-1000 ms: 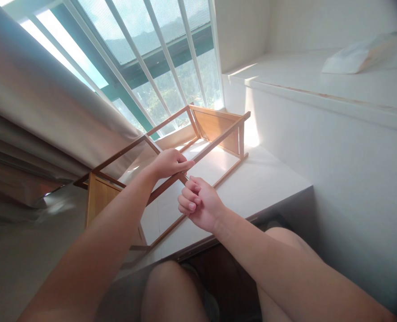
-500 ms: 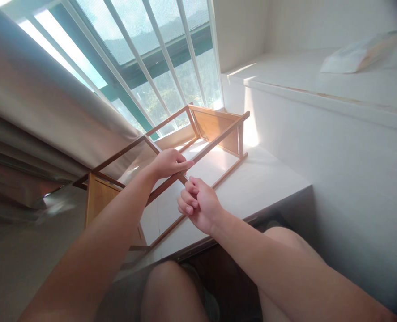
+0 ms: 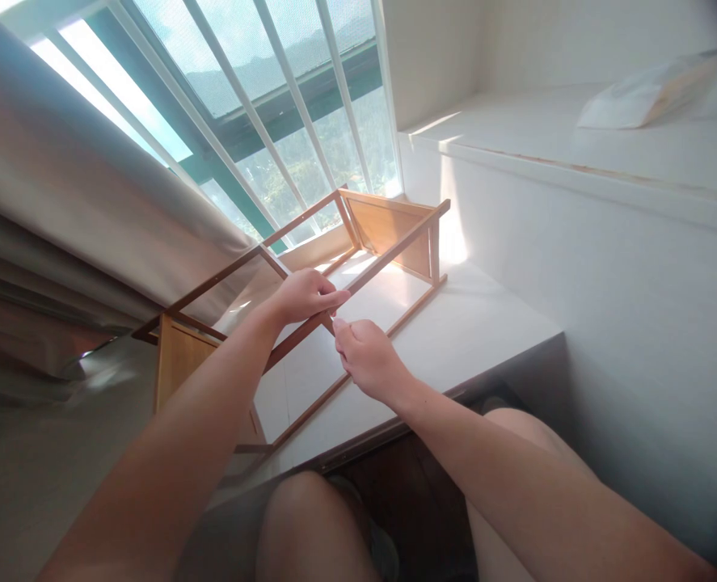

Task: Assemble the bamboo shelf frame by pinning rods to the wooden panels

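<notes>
A wooden frame (image 3: 394,252), like a small open rack with solid end panels, lies on a white surface below the window. My left hand (image 3: 308,296) is closed over its upper front rail, at the joint with a crossbar. Just below and to the right, my right hand (image 3: 367,356) is closed with thumb and fingers pinched together close to that joint. Whatever those fingers hold is too small and hidden to name. One end panel (image 3: 379,229) stands by the window, the other end panel (image 3: 185,368) to the left, partly behind my left forearm.
A beige curtain (image 3: 91,178) hangs at the left beside the barred window (image 3: 285,97). On the right, a white ledge (image 3: 516,121) carries a pale packet (image 3: 637,101). My knees (image 3: 303,517) are below the dark edge of the white surface (image 3: 485,319).
My right hand has turned, its curled fingers rolling out of sight, and it has shifted slightly up and right. The left hand and wooden frame have stayed put.
</notes>
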The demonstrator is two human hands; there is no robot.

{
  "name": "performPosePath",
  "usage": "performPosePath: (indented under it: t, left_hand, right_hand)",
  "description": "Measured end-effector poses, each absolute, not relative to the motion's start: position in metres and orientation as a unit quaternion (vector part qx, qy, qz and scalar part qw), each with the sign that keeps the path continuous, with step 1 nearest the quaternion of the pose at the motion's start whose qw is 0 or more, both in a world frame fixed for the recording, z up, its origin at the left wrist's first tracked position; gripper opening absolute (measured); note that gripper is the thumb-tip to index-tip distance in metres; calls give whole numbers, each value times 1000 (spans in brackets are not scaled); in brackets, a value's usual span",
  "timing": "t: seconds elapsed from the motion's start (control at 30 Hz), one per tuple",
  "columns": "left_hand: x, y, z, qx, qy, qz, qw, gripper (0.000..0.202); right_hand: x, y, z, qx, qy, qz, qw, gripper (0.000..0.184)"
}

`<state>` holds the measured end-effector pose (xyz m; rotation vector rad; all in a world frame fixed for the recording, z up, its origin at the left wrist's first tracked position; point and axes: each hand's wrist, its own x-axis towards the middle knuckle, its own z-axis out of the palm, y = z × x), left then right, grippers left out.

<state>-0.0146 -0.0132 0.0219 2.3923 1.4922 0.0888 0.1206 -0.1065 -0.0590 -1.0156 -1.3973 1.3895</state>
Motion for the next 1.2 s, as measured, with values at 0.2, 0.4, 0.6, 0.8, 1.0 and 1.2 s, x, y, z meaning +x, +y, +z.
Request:
performPosePath:
  t: [0.2,0.4,0.6,0.8,1.0,1.2]
  left_hand:
    - [-14,-14,22,841,517,29,156,48]
    - [-14,-12,22,841,515,30,162,47]
    - [-14,-13,23,841,516,37,161,43]
    - [-15,-14,22,837,523,15,160,44]
    - [-15,-12,21,837,524,9,156,48]
    - [-15,-13,22,838,521,20,159,45]
  right_hand:
    - [128,-103,-54,-455,-650,464,394,47]
    - [128,-104,-52,-472,-674,427,376,45]
    - [128,-104,-51,-476,-670,426,380,44]
    - [129,-103,-52,-475,-664,427,389,45]
    - [129,-103,-53,-475,-669,422,385,47]
    - [129,-103,-53,-491,-693,388,358,53]
